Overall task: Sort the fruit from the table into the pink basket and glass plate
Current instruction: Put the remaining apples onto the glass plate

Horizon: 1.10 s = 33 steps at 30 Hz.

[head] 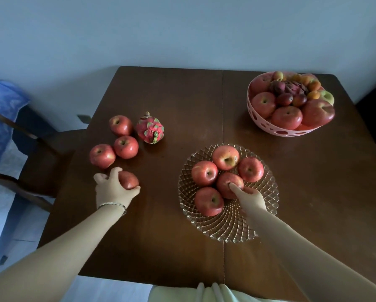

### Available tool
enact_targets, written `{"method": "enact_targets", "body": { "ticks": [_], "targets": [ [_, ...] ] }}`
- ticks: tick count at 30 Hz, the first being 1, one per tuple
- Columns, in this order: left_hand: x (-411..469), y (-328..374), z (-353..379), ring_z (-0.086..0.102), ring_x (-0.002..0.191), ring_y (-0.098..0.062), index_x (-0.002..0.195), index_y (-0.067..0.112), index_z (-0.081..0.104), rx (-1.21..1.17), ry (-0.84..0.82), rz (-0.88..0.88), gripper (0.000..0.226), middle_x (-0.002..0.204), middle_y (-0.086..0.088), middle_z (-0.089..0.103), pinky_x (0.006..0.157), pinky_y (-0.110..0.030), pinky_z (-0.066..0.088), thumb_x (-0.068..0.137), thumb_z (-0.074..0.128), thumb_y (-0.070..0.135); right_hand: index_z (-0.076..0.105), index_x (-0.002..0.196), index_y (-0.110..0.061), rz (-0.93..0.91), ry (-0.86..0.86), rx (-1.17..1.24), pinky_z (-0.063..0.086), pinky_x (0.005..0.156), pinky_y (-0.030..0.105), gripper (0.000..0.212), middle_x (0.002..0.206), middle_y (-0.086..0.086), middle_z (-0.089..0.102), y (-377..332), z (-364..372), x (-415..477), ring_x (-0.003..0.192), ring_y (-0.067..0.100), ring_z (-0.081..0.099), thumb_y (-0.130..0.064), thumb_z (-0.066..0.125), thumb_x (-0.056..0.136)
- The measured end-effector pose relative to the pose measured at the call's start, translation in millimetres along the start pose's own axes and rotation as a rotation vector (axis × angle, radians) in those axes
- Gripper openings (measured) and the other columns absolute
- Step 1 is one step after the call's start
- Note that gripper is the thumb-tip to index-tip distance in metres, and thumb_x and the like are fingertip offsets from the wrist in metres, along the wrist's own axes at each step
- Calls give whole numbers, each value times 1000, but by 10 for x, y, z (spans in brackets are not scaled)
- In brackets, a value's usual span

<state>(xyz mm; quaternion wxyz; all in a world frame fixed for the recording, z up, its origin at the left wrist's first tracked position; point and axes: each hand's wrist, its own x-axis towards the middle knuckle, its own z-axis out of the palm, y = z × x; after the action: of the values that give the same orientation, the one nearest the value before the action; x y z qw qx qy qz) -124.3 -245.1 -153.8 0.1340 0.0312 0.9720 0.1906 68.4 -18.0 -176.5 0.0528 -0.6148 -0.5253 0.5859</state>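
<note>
The left hand (113,188) is gripping a smooth round apple (128,180); the right hand (251,198) is clasping another apple (227,184) on the faceted glass plate (224,229).

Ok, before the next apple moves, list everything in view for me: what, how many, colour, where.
Loose apples: three, red, table's left side, close together.
Held apple: one, red, in the left hand, just nearer than the loose three.
Dragon fruit: one, pink with green tips, right of the farthest loose apple.
Glass plate: one, clear, table centre, holding five red apples.
Pink basket: one, far right corner, heaped with red apples plus small orange and dark fruit; count unclear.
Table: one, dark brown wood.
Chair: one, dark wood, left of the table.
Left hand: bracelet on wrist, fingers around the held apple.
Right hand: over the plate, fingers on the central apple.
</note>
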Motion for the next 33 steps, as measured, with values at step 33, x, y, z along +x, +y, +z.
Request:
{"method": "enact_targets", "body": {
  "ticks": [33],
  "targets": [
    [-966,885,623,31,131,-12,133,26,40,288,-380,896,51,145,14,29,93,-30,48,86,60,28,57,92,-13,-149,-238,-600,43,50,27,29,82,5,61,35,-341,-237,67,24,61,-40,47,88]
  ]
}}
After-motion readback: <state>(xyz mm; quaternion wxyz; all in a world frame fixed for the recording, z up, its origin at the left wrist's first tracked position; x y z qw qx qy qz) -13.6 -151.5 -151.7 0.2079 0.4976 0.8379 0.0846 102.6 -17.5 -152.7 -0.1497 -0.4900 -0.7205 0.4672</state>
